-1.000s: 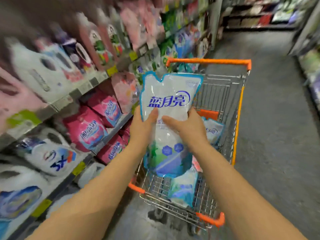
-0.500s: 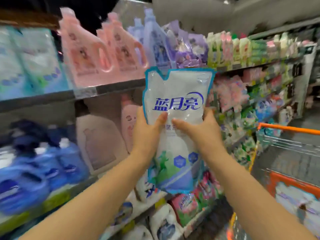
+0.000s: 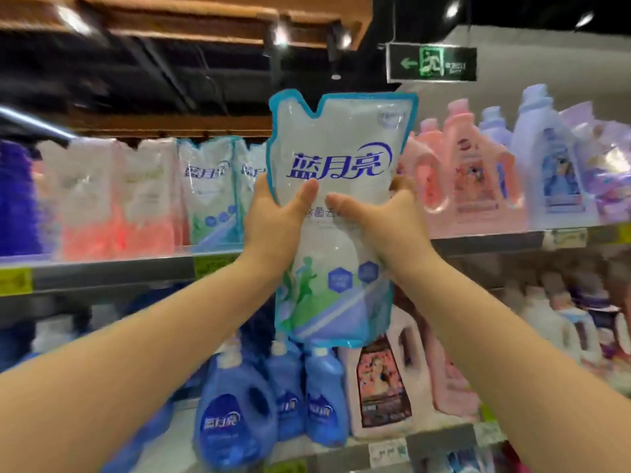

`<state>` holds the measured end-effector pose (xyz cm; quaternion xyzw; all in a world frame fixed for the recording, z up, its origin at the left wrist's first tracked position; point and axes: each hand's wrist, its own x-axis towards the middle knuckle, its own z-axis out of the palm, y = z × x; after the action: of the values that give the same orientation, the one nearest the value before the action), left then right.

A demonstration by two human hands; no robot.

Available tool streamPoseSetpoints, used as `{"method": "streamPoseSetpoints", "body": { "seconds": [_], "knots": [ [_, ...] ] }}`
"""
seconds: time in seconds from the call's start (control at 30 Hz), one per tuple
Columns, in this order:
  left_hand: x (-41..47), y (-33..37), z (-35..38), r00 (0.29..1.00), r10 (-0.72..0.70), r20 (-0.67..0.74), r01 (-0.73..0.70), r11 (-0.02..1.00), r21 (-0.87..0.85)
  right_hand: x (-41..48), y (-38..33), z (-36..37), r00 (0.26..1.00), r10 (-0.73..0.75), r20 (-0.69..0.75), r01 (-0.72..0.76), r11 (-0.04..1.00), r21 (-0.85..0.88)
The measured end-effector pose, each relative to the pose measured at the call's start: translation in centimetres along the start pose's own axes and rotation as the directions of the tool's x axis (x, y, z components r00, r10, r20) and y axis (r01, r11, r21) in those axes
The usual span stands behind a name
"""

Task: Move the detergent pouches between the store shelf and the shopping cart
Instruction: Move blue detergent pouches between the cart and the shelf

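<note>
Pouch held upright before the upper shelf, near matching pouches at left. Left hand and right hand clamp its waist, thumbs in front. Likely soft, sloshy, slick film; grip mid-body.

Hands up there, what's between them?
In the head view, the pouch sits between the left hand and the right hand; both grip its middle, thumbs on the front.

The detergent pouch is translucent white with a turquoise edge, dark blue lettering, green running figures and blue hexagons. Lower bottles are blue, far-right jugs pink, price tags yellow, the exit sign green.
</note>
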<state>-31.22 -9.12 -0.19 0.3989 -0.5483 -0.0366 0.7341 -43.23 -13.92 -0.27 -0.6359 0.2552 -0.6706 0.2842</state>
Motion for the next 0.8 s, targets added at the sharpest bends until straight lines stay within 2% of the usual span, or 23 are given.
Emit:
{"method": "streamPoseSetpoints", "body": {
  "seconds": [0.17,0.3,0.53,0.7,0.8],
  "knots": [
    [6.8,-1.8,-2.4,0.987,0.076,-0.138,-0.069,0.996,0.057,6.6,0.3,6.1,0.991,-0.068,0.111,0.055,0.992,0.117],
    [12.3,-2.8,-4.3,0.976,0.086,-0.198,-0.084,0.996,0.017,11.6,-0.2,10.8,0.973,-0.097,0.208,0.065,0.986,0.156],
    [19.8,-4.4,-9.4,0.952,0.169,-0.256,-0.123,0.974,0.189,15.8,-0.8,18.9,0.959,-0.126,0.253,0.056,0.962,0.266],
    [22.5,-7.9,-13.3,0.971,0.094,-0.219,-0.052,0.981,0.189,16.1,1.1,24.1,0.949,-0.093,0.302,0.012,0.965,0.261],
    [24.3,-10.3,-15.3,0.964,0.059,-0.259,-0.005,0.979,0.202,15.7,2.6,26.9,0.951,-0.089,0.297,0.035,0.983,0.181]
  ]
}}
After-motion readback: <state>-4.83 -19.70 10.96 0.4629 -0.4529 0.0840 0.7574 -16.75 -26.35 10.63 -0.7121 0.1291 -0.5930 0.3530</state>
